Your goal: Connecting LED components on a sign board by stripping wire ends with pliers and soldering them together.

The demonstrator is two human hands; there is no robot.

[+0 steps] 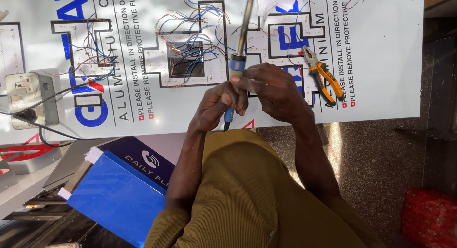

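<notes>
My left hand (218, 106) grips the blue handle of a soldering iron (241, 43), whose long metal shaft points away from me over a white panel (381, 62). My right hand (276, 92) lies beside it, fingers touching the iron's collar near the handle top. Under the iron, letter-shaped cut-outs with strips of small lights carry a tangle of thin blue and brown wires (190, 38). The iron's tip is out of view at the top edge.
Orange-handled pliers (322, 77) lie on the panel right of my right hand. A grey socket box (31, 98) with a black cable stands at the left. Blue and dark boards (119, 186) lean at lower left. A red object (428, 219) sits on the speckled floor at lower right.
</notes>
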